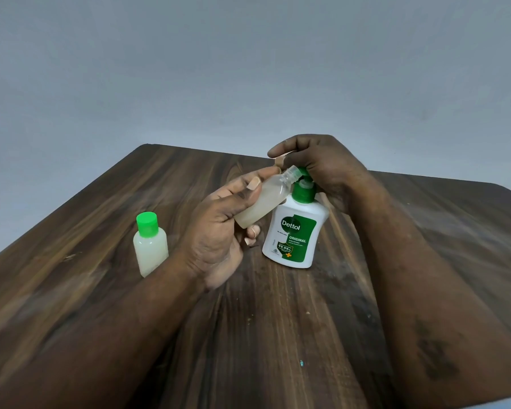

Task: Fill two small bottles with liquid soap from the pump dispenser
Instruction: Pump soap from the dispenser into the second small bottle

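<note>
Capped bottle [150, 246]: far left, upright on the desk [101, 216], green cap on, pale cloudy soap up to the shoulder. My left forearm crosses in front of its lower right corner.

Left hand [219, 231]: raised off the desk just right of that bottle. It grips the open bottle [266, 202], thumb laid along the near side and fingers curled round behind. Two fingertips show under its base.

Open bottle: no cap, tilted, base low and to the left, mouth up and to the right. The mouth sits right at the green pump head. Cloudy soap fills most of the body; the neck looks clear.

Pump dispenser [295, 231]: white, green Dettol Original label facing me, standing on the desk just right of my left hand. The open bottle lies across its upper left shoulder.

Right hand [322, 163]: on top of the pump head, fingers curled down over it, thumb stretched left above the bottle's mouth.

Grey wall [248, 69] behind.
</note>
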`<state>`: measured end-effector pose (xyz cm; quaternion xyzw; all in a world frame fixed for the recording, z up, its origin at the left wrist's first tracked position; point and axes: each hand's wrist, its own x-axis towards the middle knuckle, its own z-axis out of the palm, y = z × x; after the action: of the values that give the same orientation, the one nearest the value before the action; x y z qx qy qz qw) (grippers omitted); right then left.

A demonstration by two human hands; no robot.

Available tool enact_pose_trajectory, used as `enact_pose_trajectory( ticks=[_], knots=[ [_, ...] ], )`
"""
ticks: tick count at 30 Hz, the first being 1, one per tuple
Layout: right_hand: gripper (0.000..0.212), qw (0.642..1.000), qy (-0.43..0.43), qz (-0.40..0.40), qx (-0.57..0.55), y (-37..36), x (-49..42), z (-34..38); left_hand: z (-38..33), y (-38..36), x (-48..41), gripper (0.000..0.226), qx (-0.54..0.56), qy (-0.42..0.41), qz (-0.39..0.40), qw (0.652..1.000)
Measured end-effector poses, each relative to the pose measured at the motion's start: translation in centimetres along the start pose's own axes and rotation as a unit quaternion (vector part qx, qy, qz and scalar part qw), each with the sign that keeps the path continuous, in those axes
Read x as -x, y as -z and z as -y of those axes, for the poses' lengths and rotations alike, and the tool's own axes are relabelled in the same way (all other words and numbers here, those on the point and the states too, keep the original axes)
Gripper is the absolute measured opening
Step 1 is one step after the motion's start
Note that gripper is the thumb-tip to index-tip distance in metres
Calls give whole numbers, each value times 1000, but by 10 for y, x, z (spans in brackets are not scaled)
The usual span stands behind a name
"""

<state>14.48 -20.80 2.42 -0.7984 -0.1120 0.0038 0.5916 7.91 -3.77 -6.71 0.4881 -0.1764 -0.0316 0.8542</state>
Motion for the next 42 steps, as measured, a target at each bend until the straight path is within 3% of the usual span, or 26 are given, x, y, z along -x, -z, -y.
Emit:
enact_pose_trajectory(
  ticks=[42],
  knots=[
    [27, 1000, -2, 21, -18, 0, 1, -4, 3, 3, -1, 39, -6, 0, 6, 1000]
  ],
)
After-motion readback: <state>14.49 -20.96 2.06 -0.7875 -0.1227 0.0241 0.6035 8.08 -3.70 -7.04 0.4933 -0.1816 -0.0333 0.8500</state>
